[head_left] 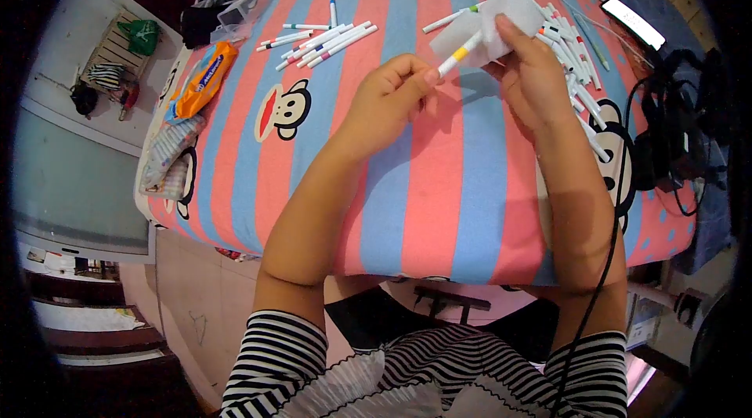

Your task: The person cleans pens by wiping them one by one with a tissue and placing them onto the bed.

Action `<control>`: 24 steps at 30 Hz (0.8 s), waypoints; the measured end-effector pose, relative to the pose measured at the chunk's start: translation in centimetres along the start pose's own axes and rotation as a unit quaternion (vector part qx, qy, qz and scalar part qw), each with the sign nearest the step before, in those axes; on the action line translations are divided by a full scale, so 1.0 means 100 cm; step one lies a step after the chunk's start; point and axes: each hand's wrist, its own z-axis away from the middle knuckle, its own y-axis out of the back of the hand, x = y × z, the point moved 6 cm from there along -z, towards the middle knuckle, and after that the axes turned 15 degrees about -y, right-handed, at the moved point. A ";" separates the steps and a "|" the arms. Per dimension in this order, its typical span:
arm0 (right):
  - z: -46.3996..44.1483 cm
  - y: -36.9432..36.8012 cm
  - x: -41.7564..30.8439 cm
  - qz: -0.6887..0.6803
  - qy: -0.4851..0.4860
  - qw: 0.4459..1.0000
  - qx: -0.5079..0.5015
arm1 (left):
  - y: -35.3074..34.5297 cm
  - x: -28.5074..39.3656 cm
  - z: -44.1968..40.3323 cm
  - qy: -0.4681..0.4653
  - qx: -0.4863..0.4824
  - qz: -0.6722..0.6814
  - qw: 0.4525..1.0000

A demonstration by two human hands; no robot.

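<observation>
In the head view, the left hand pinches the near end of a yellow-banded marker above the striped bedspread, while the right hand, fingers partly hidden, grips white tissue obscuring its far end.

Looks smooth and plastic on the yellow-banded pen; appears soft, matt and tissue-like in the white sheet; shows matt cloth across the striped bedspread; shines like plastic film on the orange packet.
</observation>
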 end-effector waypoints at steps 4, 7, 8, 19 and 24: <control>-0.005 0.007 -0.001 -0.084 -0.030 0.996 -0.028 | 0.005 0.002 0.000 0.008 0.008 0.004 1.000; -0.003 0.004 -0.001 -0.097 -0.041 0.994 -0.034 | 0.005 0.003 -0.001 0.014 0.015 0.023 1.000; -0.003 0.002 0.000 -0.093 -0.047 0.994 -0.042 | 0.005 0.002 0.000 0.015 0.018 0.026 0.999; 0.008 -0.021 0.025 0.182 -0.062 0.978 -0.079 | 0.001 -0.004 0.000 0.010 -0.018 -0.015 1.000; 0.007 -0.014 0.013 0.147 -0.055 0.988 -0.003 | 0.006 -0.009 -0.001 0.037 -0.003 -0.048 0.998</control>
